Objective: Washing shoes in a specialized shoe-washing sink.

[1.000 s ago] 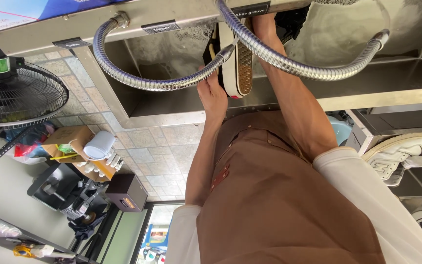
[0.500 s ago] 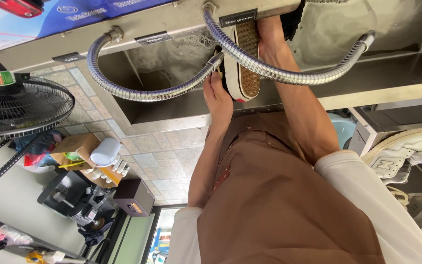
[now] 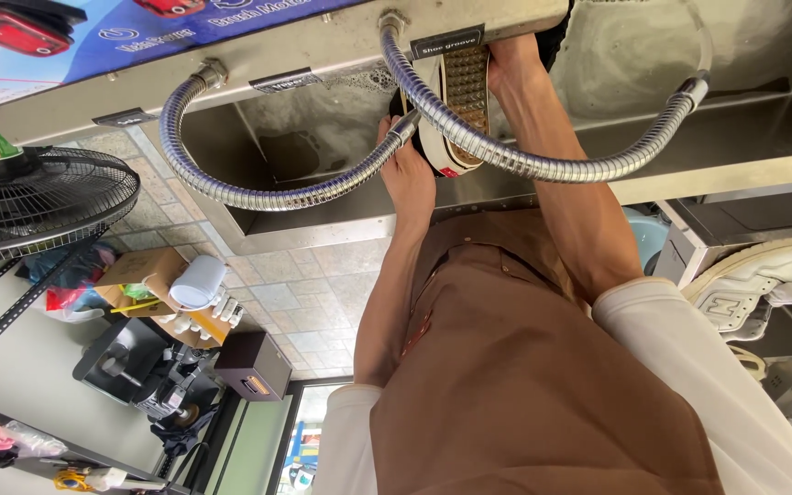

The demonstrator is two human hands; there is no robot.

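Observation:
A shoe with a white edge and a tan ribbed sole is held sole-up over a steel sink that has foam in it. My right hand grips the shoe's far end. My left hand holds its near end, right beside the nozzle of a flexible metal hose that loops in from the left. A second metal hose curves across in front of the shoe and off to the right. My brown apron fills the lower middle of the view.
A white sneaker lies on a steel shelf at the right, with a blue tub beside it. A black fan stands at the left. Below it sit a cardboard box, bottles and a dark small box on the tiled floor.
The view has tipped so the sink, hoses and hands sit higher in the frame. Both hands have kept their hold on the shoe in the same place.

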